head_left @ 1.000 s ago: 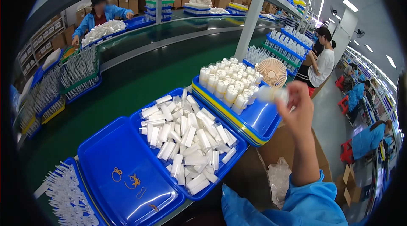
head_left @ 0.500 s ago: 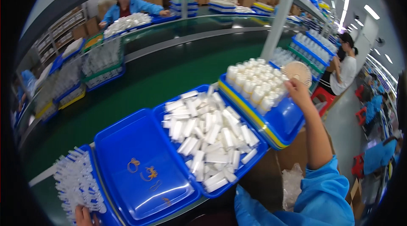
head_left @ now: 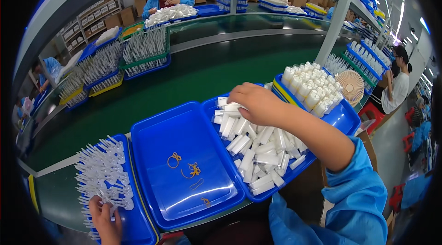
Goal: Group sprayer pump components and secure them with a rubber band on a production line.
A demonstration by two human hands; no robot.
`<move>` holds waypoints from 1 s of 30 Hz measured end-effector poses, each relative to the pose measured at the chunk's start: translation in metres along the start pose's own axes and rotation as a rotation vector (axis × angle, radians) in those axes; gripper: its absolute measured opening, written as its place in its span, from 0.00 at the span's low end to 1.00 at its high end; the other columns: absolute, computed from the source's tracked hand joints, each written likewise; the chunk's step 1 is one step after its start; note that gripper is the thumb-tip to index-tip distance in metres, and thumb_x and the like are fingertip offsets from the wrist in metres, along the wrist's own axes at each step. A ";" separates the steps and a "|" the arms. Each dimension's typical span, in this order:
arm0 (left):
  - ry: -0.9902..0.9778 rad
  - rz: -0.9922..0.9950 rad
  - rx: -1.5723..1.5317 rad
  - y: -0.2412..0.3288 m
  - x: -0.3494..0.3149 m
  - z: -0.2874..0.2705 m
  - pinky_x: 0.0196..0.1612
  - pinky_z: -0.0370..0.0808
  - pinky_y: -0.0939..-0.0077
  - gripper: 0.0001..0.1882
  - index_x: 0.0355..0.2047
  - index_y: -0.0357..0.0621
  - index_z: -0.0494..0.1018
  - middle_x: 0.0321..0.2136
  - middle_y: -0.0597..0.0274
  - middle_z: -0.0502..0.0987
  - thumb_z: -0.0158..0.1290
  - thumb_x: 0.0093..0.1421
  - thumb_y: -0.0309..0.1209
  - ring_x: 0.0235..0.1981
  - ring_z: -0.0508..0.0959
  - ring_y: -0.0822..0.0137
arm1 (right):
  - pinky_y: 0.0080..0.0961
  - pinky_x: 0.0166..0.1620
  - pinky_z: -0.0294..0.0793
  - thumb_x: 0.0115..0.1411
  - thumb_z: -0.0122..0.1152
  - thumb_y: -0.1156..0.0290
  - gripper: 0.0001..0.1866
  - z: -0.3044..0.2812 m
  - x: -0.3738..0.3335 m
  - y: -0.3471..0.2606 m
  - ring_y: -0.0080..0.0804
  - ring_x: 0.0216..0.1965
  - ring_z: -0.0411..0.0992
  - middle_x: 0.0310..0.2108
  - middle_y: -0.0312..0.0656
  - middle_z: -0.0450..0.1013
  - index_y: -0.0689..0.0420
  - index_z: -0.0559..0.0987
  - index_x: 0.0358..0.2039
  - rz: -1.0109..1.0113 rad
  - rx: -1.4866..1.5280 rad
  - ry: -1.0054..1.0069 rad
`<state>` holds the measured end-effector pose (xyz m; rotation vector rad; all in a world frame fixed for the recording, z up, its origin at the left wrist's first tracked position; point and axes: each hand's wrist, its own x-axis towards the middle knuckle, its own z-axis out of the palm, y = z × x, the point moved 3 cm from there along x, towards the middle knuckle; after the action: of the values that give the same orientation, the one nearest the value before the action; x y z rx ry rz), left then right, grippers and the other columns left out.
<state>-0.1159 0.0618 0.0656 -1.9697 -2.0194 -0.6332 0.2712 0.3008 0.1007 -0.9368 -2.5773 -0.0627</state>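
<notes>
I have a long green surface (head_left: 207, 70) stretching across the scene, and along its near side stand a middle blue tray (head_left: 159, 153), a right blue tray (head_left: 222, 146) and a left blue tray (head_left: 133, 219). White wrapped pieces (head_left: 264, 153) lie heaped at all angles in the right tray; just beyond, to the far right, upright white rolls (head_left: 308, 86) crowd one part of another blue tray (head_left: 343, 118). Clear stemmed parts (head_left: 103, 171) bristle across the left tray.

My right hand (head_left: 253, 102) curls over the far left of the white heap; the hand itself hides its fingertips, so I cannot tell whether they grip a piece. My left hand (head_left: 106, 222), fingers bent, is at the near end of the clear parts; I cannot tell whether it holds one. I judge the step as picking from both trays at once. The next move seems to call for a light pinch on each side, freeing one item without dragging its neighbours. Smallest, a few yellowish bands (head_left: 194, 169) lie in the middle tray.
</notes>
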 end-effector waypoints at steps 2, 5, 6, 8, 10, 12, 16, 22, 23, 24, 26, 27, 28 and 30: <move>0.025 -0.028 -0.013 0.002 -0.006 -0.008 0.41 0.66 0.67 0.15 0.26 0.35 0.65 0.37 0.47 0.64 0.54 0.37 0.14 0.38 0.67 0.49 | 0.34 0.44 0.71 0.46 0.55 0.79 0.16 0.023 0.024 0.009 0.40 0.43 0.69 0.37 0.42 0.72 0.55 0.75 0.38 0.081 -0.074 -0.108; 0.010 -0.015 -0.094 0.017 -0.011 -0.029 0.40 0.69 0.69 0.14 0.33 0.37 0.67 0.38 0.47 0.69 0.56 0.44 0.19 0.37 0.71 0.53 | 0.34 0.43 0.72 0.45 0.54 0.79 0.17 0.050 0.051 0.020 0.41 0.43 0.70 0.37 0.44 0.73 0.55 0.75 0.39 0.189 -0.195 -0.340; 0.011 0.012 -0.118 0.027 -0.012 -0.035 0.38 0.70 0.71 0.16 0.37 0.36 0.68 0.37 0.46 0.71 0.55 0.46 0.20 0.34 0.73 0.53 | 0.35 0.43 0.73 0.45 0.54 0.79 0.18 0.057 0.057 0.024 0.41 0.43 0.71 0.37 0.44 0.73 0.55 0.75 0.39 0.228 -0.243 -0.428; 0.094 -0.069 -0.434 0.038 -0.022 -0.035 0.38 0.70 0.75 0.15 0.37 0.37 0.67 0.37 0.49 0.71 0.54 0.47 0.18 0.33 0.73 0.63 | 0.35 0.42 0.73 0.45 0.55 0.78 0.18 0.066 0.058 0.031 0.42 0.42 0.72 0.37 0.46 0.73 0.55 0.76 0.40 0.204 -0.249 -0.455; 0.159 -0.274 -0.891 0.047 -0.042 -0.018 0.39 0.70 0.75 0.14 0.38 0.37 0.65 0.38 0.50 0.70 0.53 0.50 0.18 0.34 0.73 0.64 | 0.35 0.42 0.73 0.44 0.55 0.77 0.18 0.064 0.054 0.030 0.42 0.41 0.72 0.36 0.46 0.72 0.55 0.76 0.40 0.178 -0.279 -0.435; 0.178 -0.252 -1.288 0.071 -0.043 -0.004 0.40 0.70 0.74 0.15 0.40 0.38 0.63 0.39 0.51 0.69 0.51 0.53 0.20 0.35 0.72 0.65 | 0.35 0.40 0.73 0.43 0.58 0.76 0.15 0.059 0.045 0.025 0.43 0.38 0.73 0.35 0.46 0.72 0.57 0.76 0.35 0.174 -0.283 -0.341; -0.042 -0.240 -1.662 0.118 -0.034 0.020 0.39 0.72 0.75 0.17 0.38 0.38 0.63 0.37 0.55 0.67 0.53 0.48 0.14 0.35 0.72 0.67 | 0.34 0.35 0.72 0.43 0.58 0.75 0.09 0.027 0.022 -0.017 0.44 0.31 0.72 0.34 0.46 0.71 0.59 0.72 0.28 0.241 0.105 -0.045; -0.189 0.013 -1.538 0.149 -0.031 0.037 0.35 0.70 0.74 0.09 0.30 0.36 0.72 0.31 0.55 0.72 0.57 0.48 0.16 0.31 0.73 0.65 | 0.12 0.32 0.65 0.57 0.53 0.78 0.10 0.000 -0.042 -0.124 0.14 0.33 0.67 0.34 0.36 0.69 0.60 0.69 0.41 0.558 1.453 -0.141; -0.185 0.065 -1.529 0.154 -0.026 0.037 0.34 0.70 0.73 0.09 0.30 0.36 0.73 0.29 0.55 0.73 0.58 0.47 0.16 0.30 0.73 0.63 | 0.11 0.33 0.65 0.58 0.52 0.78 0.13 0.000 -0.052 -0.130 0.14 0.33 0.66 0.34 0.36 0.69 0.62 0.67 0.44 0.579 1.509 -0.123; -0.165 0.121 -1.523 0.156 -0.023 0.038 0.34 0.71 0.72 0.08 0.29 0.36 0.73 0.28 0.55 0.74 0.58 0.47 0.17 0.30 0.74 0.62 | 0.11 0.34 0.64 0.59 0.51 0.78 0.16 0.002 -0.060 -0.135 0.14 0.34 0.66 0.35 0.36 0.69 0.63 0.65 0.48 0.600 1.566 -0.106; -0.120 0.232 -1.496 0.162 -0.018 0.037 0.33 0.71 0.71 0.08 0.28 0.37 0.74 0.27 0.55 0.74 0.59 0.45 0.18 0.28 0.74 0.59 | 0.11 0.33 0.63 0.59 0.51 0.77 0.20 0.007 -0.069 -0.139 0.14 0.31 0.63 0.35 0.36 0.69 0.62 0.64 0.53 0.667 1.682 -0.011; -0.124 0.236 -1.504 0.165 -0.017 0.037 0.32 0.71 0.69 0.08 0.27 0.37 0.74 0.26 0.56 0.74 0.60 0.44 0.19 0.27 0.74 0.59 | 0.11 0.33 0.62 0.60 0.51 0.76 0.21 0.012 -0.074 -0.138 0.14 0.30 0.63 0.35 0.36 0.69 0.63 0.64 0.53 0.699 1.739 0.011; -0.127 0.242 -1.492 0.167 -0.016 0.037 0.32 0.71 0.69 0.08 0.27 0.38 0.74 0.27 0.56 0.74 0.60 0.45 0.19 0.27 0.74 0.59 | 0.11 0.33 0.62 0.60 0.51 0.76 0.21 0.015 -0.078 -0.137 0.14 0.29 0.62 0.35 0.36 0.69 0.63 0.64 0.54 0.729 1.796 0.034; -0.132 0.254 -1.470 0.170 -0.015 0.037 0.33 0.71 0.69 0.08 0.28 0.38 0.74 0.27 0.56 0.74 0.59 0.46 0.19 0.28 0.74 0.59 | 0.10 0.33 0.62 0.60 0.50 0.75 0.22 0.020 -0.081 -0.137 0.15 0.28 0.62 0.35 0.36 0.70 0.62 0.63 0.56 0.746 1.862 0.022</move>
<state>0.0575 0.0643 0.0490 -2.8377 -1.2338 -2.3964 0.2350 0.1491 0.0637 -0.7992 -1.0348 1.9565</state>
